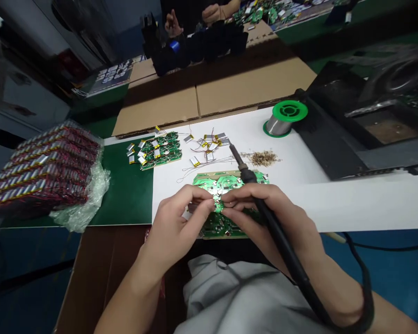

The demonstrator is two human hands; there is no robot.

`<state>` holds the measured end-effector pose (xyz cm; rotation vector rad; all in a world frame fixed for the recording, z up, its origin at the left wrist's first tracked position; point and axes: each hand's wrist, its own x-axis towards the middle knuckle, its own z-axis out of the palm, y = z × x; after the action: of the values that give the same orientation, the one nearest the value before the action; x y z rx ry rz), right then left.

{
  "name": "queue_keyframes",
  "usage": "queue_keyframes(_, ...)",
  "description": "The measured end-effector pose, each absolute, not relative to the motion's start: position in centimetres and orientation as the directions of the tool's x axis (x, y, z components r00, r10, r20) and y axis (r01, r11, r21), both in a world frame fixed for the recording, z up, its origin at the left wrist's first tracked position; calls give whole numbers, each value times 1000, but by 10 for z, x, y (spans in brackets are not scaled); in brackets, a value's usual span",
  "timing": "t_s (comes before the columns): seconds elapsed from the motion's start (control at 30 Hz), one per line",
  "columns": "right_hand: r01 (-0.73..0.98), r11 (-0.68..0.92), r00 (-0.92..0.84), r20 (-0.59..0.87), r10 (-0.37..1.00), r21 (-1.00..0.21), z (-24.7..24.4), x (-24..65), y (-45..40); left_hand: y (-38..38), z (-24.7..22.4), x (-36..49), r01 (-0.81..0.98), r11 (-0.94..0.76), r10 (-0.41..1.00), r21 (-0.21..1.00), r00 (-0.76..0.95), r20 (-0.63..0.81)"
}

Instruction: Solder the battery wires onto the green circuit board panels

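Nearest is the grey cloth (244,297) of the person's clothing, below the edge of the worktop (130,204). Above it, the left hand (177,220) and the right hand (275,213) meet fingertip to fingertip; the grip of each pinches the same small circuit board (218,206) — the left from its left side, the right from its right. A soldering iron (277,234) lies across the right hand, its tip pointing far and left; how firmly the fingers hold it, I cannot tell. Just under the hands, larger green boards (221,228) rest on a white sheet (299,199).

Farther on, a heap of brown crumbs (264,158) sits beyond the iron's tip, with small batteries (212,146) and thin wires scattered to its left. Left of these, more batteries lie on a set of green boards (165,160); at far left stands a tall battery stack (48,167), clear plastic (90,199) at its side.

A green spool of wire (287,116) stands beside a black machine (355,134) on the right. Beyond lies flat cardboard (230,90) — and past it, another person's hands (212,14).
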<state>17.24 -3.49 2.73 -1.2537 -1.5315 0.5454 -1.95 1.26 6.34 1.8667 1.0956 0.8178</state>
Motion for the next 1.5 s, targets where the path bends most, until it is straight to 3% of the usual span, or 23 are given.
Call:
queue_keyframes(0.33, 322, 387, 45, 423, 905, -864, 28, 164, -38, 1, 65, -20, 369, -434, 849, 822, 473, 236)
queue_keyframes(0.7, 280, 409, 57, 440, 896, -869, 37, 163, -40, -2, 75, -21, 442, -269, 877, 856, 479, 28)
queue_keyframes(0.9, -51, 267, 106, 260, 960, -962, 39, 165, -37, -3, 70, -17, 285, -72, 896, 956, 440, -63)
queue_keyframes(1.07, -258, 91, 26, 87, 996, -962, 43, 162, -35, -12, 60, -14, 250, -34, 955, 968, 292, -42)
queue_keyframes(1.17, -196, 165, 18, 165, 986, -967, 39, 157, -37, -19, 57, -11, 317, -75, 979, 945, 206, 9)
queue_keyframes(1.37, 191, 366, 46, 380, 924, -911, 34, 172, -40, -16, 50, -16, 413, -158, 986, 897, 111, 122)
queue_keyframes(1.5, 311, 274, 272, 362, 892, -910, 28, 212, -34, -3, 41, -28, 461, -211, 977, 862, 91, 190)
